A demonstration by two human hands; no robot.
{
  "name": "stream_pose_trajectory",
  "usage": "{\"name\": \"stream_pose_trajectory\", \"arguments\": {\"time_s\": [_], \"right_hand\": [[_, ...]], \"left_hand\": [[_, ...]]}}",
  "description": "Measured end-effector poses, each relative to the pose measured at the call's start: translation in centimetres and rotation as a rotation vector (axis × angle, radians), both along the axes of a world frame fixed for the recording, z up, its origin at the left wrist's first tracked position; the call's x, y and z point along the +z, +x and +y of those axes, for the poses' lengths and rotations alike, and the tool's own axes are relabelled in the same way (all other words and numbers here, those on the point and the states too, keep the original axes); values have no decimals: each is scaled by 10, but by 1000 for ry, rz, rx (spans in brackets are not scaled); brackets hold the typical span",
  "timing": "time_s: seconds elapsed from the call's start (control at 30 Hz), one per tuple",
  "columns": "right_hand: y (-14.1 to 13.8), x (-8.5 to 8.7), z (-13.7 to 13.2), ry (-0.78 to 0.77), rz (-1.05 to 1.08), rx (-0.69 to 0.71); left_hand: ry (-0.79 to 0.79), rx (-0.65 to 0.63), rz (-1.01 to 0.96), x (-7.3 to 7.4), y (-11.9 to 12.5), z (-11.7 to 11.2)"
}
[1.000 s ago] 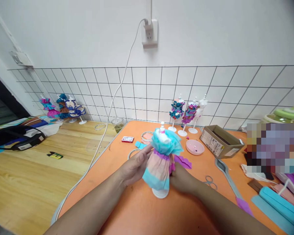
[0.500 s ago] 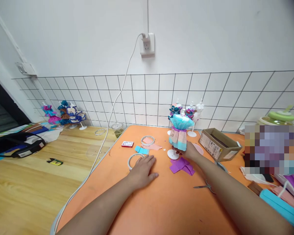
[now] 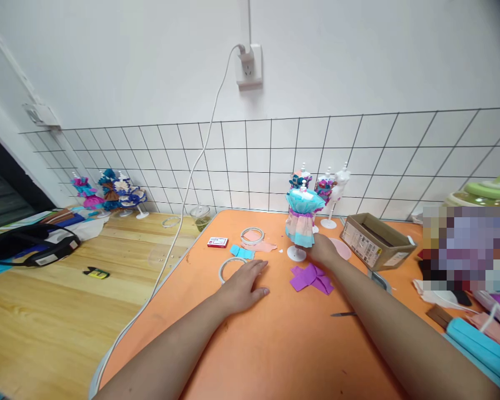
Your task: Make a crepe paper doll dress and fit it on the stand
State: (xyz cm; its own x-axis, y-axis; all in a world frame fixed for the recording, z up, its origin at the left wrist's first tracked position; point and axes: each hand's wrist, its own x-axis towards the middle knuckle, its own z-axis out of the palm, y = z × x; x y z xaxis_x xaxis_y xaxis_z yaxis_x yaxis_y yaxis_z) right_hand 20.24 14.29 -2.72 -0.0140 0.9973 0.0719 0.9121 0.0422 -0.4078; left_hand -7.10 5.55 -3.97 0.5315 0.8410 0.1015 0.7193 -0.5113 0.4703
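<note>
A small white dress form wears a crepe-paper dress (image 3: 303, 225), turquoise on top, with a purple waistband and a pink and turquoise skirt. Its round white base (image 3: 296, 254) is on the orange mat. Right beside the skirt and base is my right hand (image 3: 321, 251), its fingers hidden behind them, so I cannot see whether they grip. My left hand (image 3: 246, 286) lies flat on the mat with fingers spread, holding nothing. A roll of white tape (image 3: 221, 273) lies by its fingertips. Purple paper pieces (image 3: 311, 278) lie between my hands.
Behind the dress stand other dress forms (image 3: 338, 191). An open cardboard box (image 3: 370, 250) and partly covered scissors (image 3: 342, 315) are at the right. Another tape roll (image 3: 252, 229), turquoise paper (image 3: 241, 252) and a red-white box (image 3: 218, 243) lie left. A white cable (image 3: 187, 189) hangs along the left.
The dress form has gone from tilted to about upright, with my right hand still beside it. My left hand stays flat on the mat. The camera view has shifted slightly.
</note>
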Motion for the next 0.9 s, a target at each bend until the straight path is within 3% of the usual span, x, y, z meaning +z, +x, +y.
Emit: {"name": "stream_pose_trajectory", "arguments": {"time_s": [0.1, 0.17, 0.27, 0.33, 0.4, 0.47, 0.5, 0.67, 0.8, 0.9], "right_hand": [[4, 8, -7, 28, -69, 7], [10, 13, -17, 64, -126, -2], [18, 17, -45, 107, -196, -57], [21, 13, -72, 96, -222, -42], [23, 5, -100, 81, -228, 79], [24, -7, -123, 126, -224, 342], [25, -13, -132, 141, -227, 405], [32, -32, -141, 197, -303, 353], [38, -29, -137, 260, -279, 325], [41, -19, -139, 259, -241, 333]], "left_hand": [[66, 38, 30, 6, 2, -1], [103, 132, 119, 15, 4, -2], [78, 326, 339, 26, 1, -4], [15, 376, 409, 30, -3, -5], [-40, 361, 432, 31, -7, -4], [-67, 331, 434, 30, -8, -3], [-71, 317, 428, 29, -7, -3], [-89, 288, 355, 30, 3, -7], [-157, 255, 170, 31, 9, -11], [-127, 205, 141, 30, 13, -14]]}}
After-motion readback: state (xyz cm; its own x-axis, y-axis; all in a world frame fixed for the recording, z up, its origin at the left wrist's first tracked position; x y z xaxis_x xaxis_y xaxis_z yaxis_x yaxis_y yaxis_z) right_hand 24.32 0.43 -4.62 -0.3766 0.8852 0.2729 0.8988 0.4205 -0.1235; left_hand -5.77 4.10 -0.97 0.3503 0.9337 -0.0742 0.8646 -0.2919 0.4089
